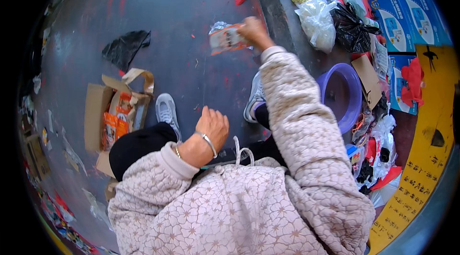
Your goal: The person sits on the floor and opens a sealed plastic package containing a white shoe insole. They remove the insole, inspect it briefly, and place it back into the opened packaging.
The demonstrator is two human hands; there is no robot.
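My right hand [254, 32] reaches forward over the floor, its fingers closed on the edge of a flat orange-and-white packet [225, 39]. A crumpled silvery plastic piece [219, 26] shows just behind the packet; I cannot tell if they touch. My left hand [211, 131], with a bracelet at its wrist, hovers in front of my lap. Its fingers curl inward, and nothing shows in them. To the left stands an opened cardboard box [97, 113] with several orange packets [115, 125] inside.
A black plastic sheet [125, 48] lies on the dark floor beyond the box. On the right are a purple basin [357, 97], white plastic bags [316, 27], a black bag [352, 27] and blue boxes [395, 22]. Scraps line the left edge. My shoes [166, 111] flank the middle floor.
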